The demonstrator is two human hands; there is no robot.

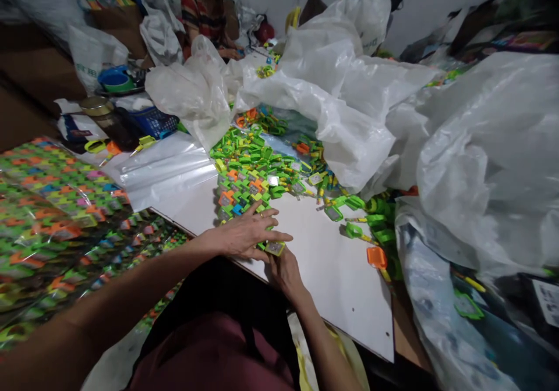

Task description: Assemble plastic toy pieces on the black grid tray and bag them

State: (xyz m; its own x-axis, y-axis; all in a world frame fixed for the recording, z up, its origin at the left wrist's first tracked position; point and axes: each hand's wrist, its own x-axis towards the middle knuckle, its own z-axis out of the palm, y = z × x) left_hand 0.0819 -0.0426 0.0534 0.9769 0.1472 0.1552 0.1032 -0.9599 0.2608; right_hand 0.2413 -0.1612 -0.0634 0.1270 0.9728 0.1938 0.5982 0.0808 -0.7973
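Note:
My left hand (248,232) lies over the near edge of a tightly packed block of small plastic pieces (238,188), mostly green with some orange and blue. Its fingers are spread, and it partly covers the block. Just beside it, my right hand (286,267) pinches a yellow-green plastic piece (274,248) with a square greyish face. The left thumb is close to this piece; whether it touches cannot be made out. Both hands are above the front edge of a white board (323,274). A loose heap of green pieces (248,149) spreads behind the block.
Large translucent plastic bags (349,82) crowd the back and right. Loose green pieces (349,205) and an orange piece (376,257) lie at the board's right. Bagged rows of coloured pieces (39,199) cover the left side. Another person (203,16) sits at the back.

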